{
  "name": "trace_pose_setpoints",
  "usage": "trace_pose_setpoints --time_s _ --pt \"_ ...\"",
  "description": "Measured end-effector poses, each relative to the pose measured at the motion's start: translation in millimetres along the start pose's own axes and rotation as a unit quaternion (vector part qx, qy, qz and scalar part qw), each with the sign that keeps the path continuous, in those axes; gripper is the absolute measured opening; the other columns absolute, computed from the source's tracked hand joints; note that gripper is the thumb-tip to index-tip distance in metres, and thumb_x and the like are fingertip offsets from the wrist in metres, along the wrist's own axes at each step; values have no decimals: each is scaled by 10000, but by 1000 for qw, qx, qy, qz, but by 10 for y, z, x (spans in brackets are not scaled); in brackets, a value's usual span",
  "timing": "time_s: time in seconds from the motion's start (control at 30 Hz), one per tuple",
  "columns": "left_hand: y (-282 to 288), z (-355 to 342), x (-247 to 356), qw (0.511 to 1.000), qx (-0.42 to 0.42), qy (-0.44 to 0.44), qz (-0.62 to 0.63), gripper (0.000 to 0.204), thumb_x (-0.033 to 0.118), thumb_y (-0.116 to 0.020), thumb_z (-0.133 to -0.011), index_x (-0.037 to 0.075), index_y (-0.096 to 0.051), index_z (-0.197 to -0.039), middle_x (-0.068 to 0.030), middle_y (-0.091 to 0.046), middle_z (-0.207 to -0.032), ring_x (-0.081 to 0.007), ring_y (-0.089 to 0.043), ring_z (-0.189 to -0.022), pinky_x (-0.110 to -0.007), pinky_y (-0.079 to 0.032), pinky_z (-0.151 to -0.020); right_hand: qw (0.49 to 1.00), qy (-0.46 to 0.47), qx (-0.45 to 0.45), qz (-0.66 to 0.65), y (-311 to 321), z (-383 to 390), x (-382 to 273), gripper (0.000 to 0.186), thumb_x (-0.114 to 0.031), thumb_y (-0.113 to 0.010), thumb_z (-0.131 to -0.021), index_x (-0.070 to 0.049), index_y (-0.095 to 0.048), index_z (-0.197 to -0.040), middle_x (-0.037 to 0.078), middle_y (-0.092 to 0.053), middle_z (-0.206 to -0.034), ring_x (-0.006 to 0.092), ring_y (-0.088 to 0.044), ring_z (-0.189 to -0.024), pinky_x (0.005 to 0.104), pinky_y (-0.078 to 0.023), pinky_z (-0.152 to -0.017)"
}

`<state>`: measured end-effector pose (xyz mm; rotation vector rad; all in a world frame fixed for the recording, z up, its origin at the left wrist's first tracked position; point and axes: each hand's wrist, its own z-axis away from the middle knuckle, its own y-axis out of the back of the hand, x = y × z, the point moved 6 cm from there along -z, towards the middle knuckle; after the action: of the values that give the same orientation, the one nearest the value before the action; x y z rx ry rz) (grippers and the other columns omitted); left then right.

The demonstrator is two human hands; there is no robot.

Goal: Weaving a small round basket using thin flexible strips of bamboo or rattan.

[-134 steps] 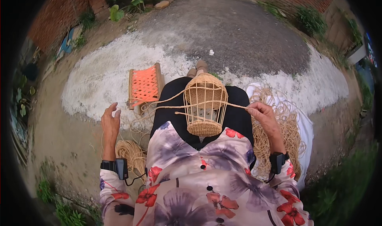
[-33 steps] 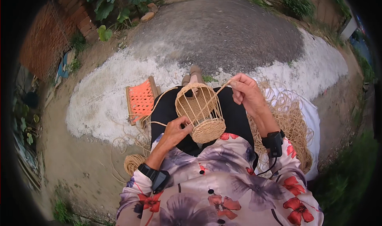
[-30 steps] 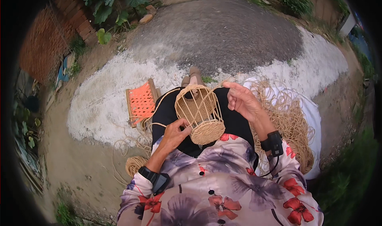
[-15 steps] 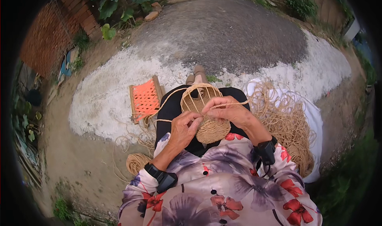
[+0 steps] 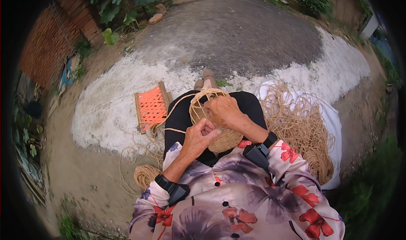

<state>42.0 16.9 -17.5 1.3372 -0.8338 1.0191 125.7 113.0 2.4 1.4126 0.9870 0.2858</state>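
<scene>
A small woven straw-coloured basket (image 5: 226, 139) rests tilted on my lap, its cord-wrapped hoop and bare ribs towards the far side. My left hand (image 5: 199, 137) is closed at the basket's near left side, thumb against the fingers, where a length of twisted cord (image 5: 174, 130) runs in from the left. Over the ribbed opening lies my right hand (image 5: 226, 111), its fingers curled down among the ribs; the fingertips and anything in them are hidden. Another cord strand arcs from the hoop down to the left.
An orange woven-top stool (image 5: 152, 107) stands left of my knees, with a coil of cord (image 5: 146, 176) nearer me. At right, a big tangled heap of cord (image 5: 296, 126) lies on a white cloth (image 5: 334, 155). Pale gravel (image 5: 110, 100) covers the ground ahead.
My right hand has moved forward and left, from beside the left hand to the basket's ribbed opening. The cord stretched across the right hand no longer shows. My left hand has shifted slightly nearer.
</scene>
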Motion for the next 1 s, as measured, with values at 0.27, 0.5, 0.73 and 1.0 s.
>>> trace_pose_setpoints --time_s 0.27,0.5,0.73,1.0 --pt "-50 14 -78 998 -42 13 33 262 202 -779 -784 45 -600 -895 41 -549 -716 -23 -453 -612 -192 -387 -541 953 -134 97 -253 377 414 238 373 -105 -587 -775 -32 -562 -1140 183 -651 -739 371 -655 -733 458 -500 -672" --pt "-48 1 -26 997 -54 29 48 270 201 -778 -791 48 -612 -939 37 -547 -726 -28 -462 -624 -188 -396 -547 938 -149 108 -293 494 924 706 144 -188 -631 -871 -46 -617 -883 49 -569 -703 157 -559 -624 310 -433 -523" --pt "-66 -10 -44 994 -77 40 72 268 195 -774 -805 46 -603 -949 33 -531 -729 -38 -474 -651 -193 -407 -560 809 -190 -9 -557 117 684 698 108 -156 -651 -877 -77 -592 -832 -32 -530 -637 48 -500 -572 204 -389 -485" --pt "-79 -10 -105 995 -75 34 54 265 213 -763 -811 57 -598 -947 31 -522 -725 -47 -460 -652 -204 -394 -565 958 -127 48 -253 -66 393 633 109 -117 -626 -783 -46 -583 -855 112 -646 -703 230 -651 -668 376 -488 -590"
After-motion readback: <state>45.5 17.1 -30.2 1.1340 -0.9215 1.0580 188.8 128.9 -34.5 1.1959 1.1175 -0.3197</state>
